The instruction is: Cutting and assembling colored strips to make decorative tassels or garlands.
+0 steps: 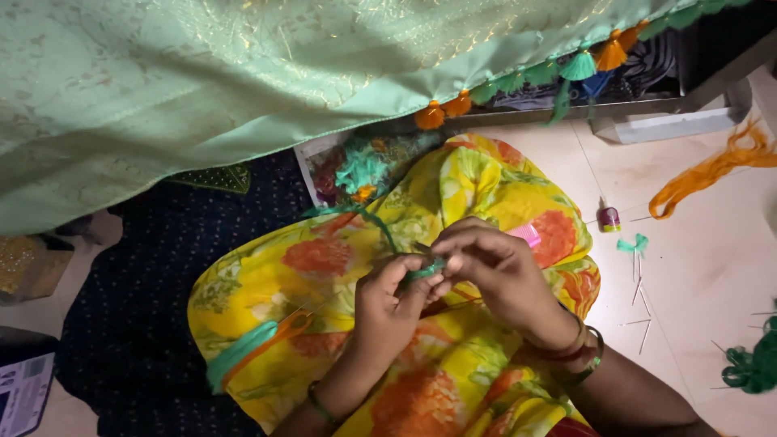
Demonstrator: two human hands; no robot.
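Observation:
My left hand (388, 303) and my right hand (494, 267) meet over my lap, pinching a small bundle of green thread (423, 271) between their fingertips. A green strand (368, 218) runs up from it toward a heap of teal and orange threads (360, 166). The lap is covered by yellow floral cloth (486, 186). A pale green fabric (202, 73) hangs above, its edge trimmed with orange and green tassels (579, 65). Scissors with orange and green handles (259, 344) lie on the floral cloth left of my left hand.
On the tiled floor (712, 259) to the right lie a small green tassel (633, 243), a tiny bottle (609, 218), several needles (639, 291), an orange thread hank (712, 170) and a dark green thread bundle (753, 364). Dark dotted cloth (137, 324) lies at left.

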